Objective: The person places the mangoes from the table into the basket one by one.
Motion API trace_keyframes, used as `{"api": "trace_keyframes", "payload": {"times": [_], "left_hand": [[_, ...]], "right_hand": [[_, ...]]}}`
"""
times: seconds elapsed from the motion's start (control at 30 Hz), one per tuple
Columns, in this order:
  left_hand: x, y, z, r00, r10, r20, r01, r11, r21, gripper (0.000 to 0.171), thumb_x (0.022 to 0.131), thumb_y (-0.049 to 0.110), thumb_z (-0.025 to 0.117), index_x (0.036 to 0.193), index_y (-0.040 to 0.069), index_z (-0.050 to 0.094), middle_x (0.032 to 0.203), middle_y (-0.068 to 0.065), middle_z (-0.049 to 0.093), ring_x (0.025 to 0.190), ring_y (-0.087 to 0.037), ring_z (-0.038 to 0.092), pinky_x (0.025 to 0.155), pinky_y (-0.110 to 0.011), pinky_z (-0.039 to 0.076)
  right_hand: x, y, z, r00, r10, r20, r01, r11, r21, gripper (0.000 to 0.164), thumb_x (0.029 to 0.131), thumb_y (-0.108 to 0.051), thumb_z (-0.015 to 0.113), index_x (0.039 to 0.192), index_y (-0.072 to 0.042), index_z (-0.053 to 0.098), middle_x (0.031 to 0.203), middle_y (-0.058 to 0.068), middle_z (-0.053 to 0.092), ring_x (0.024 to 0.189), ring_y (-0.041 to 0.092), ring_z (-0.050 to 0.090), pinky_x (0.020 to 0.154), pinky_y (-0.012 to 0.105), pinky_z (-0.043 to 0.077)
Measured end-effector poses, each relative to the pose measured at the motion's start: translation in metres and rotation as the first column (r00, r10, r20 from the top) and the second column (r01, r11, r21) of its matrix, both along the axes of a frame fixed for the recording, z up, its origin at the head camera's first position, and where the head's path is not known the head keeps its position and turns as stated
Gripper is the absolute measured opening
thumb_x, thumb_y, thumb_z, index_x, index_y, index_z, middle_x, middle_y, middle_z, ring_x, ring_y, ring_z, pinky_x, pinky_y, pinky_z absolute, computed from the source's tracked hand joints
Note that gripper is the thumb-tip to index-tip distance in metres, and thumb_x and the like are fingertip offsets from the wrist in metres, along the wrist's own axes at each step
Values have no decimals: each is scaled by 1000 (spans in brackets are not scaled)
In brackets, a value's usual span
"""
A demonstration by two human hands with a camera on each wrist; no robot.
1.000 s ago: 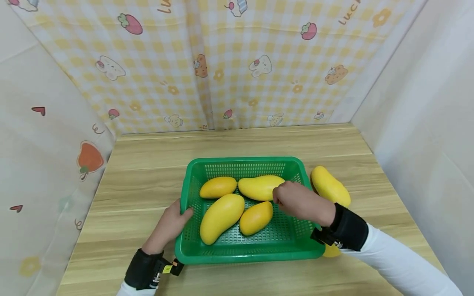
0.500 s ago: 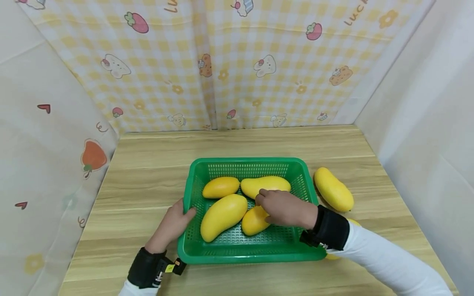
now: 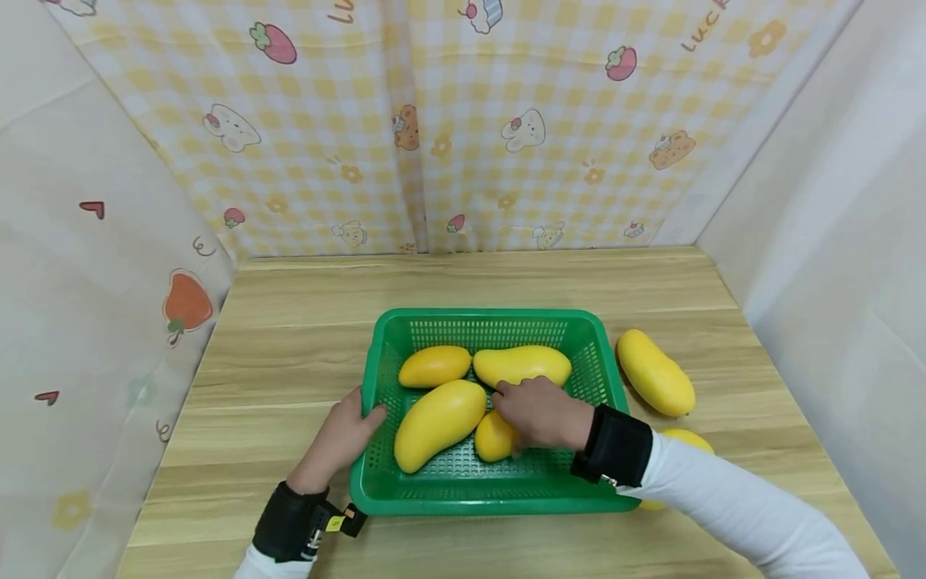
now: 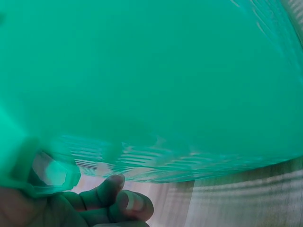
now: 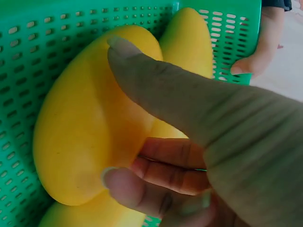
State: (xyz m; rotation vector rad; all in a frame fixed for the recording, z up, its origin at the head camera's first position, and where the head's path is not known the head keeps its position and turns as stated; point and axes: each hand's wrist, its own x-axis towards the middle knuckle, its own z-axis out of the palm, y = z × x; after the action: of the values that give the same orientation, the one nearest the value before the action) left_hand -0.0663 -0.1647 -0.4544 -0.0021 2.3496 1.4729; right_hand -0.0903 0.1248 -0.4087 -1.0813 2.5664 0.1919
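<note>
My left hand [image 3: 349, 434] grips the left rim of a green plastic basket [image 3: 477, 507], its thumb over the rim. In the left wrist view the curled fingers [image 4: 135, 204] lie outside the basket wall. My right hand [image 3: 538, 410] is down inside the basket, holding a small orange-yellow mango [image 3: 493, 437]. The right wrist view has the thumb on one side of that mango [image 5: 90, 123] and the fingers curled at its other side. A large mango [image 3: 440, 426] lies just left of it. Two more, a small mango [image 3: 434, 367] and a long mango [image 3: 524, 363], lie at the back.
Right of the basket a yellow mango [image 3: 654, 374] lies on the wooden table [image 3: 304, 297], and another mango [image 3: 687, 438] is partly covered by the right forearm. A checked curtain [image 3: 463, 161] hangs behind, with pale cloth walls at both sides.
My right hand has moved left and down from above the basket's right part onto the small front mango. The left hand keeps its grip on the rim. The view has shifted slightly.
</note>
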Motion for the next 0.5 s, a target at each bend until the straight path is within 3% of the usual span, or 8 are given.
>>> {"api": "trace_keyframes", "payload": {"times": [0.2,0.5], "left_hand": [[0,-1,-2,1000,1,2,-1,1000,14,40,96,8,44,133,-7,40,92,-15,61,63,-20,66,51,-32,56],[0,-2,-5,1000,8,0,-8,1000,23,39,97,8,44,133,-7,40,93,-16,61,63,-21,66,51,-32,56]], "right_hand": [[-1,-2,-11,999,37,-25,-37,999,11,64,55,-46,90,106,-17,63,91,0,58,65,18,56,55,30,47],[1,0,-12,997,60,-52,-57,997,61,59,60,-51,86,103,-18,64,89,-2,59,67,16,55,57,29,47]]}}
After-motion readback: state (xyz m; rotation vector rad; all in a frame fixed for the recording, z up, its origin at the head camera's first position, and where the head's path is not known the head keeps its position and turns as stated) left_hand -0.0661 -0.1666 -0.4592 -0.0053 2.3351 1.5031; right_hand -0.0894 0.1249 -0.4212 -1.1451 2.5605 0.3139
